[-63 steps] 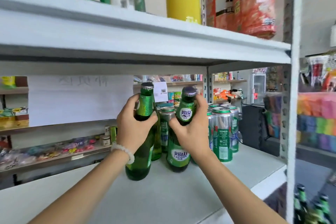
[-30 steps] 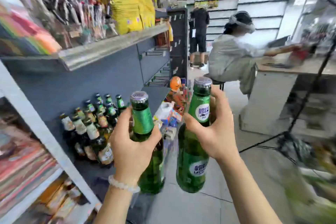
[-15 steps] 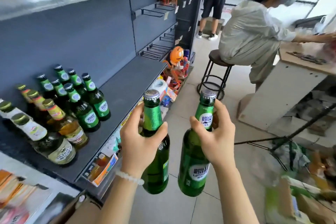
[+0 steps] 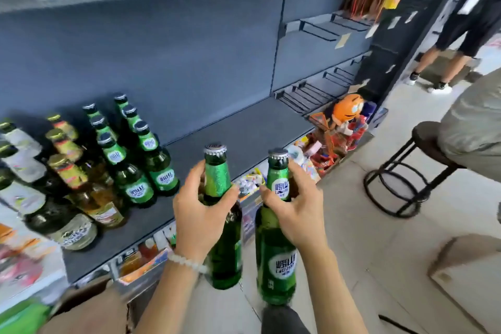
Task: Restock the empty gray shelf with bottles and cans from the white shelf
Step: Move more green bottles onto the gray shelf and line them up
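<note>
The gray shelf (image 4: 244, 127) now fills my view; my left hand (image 4: 199, 214) and right hand (image 4: 295, 211) each still grip a green bottle, ready for placement.

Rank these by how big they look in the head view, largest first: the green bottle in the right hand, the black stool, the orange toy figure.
1. Black stool, though partly covered by the seated person.
2. Green bottle in the right hand; it is nearest the camera, so its look is inflated and the top two are unsure.
3. Orange toy figure.
</note>
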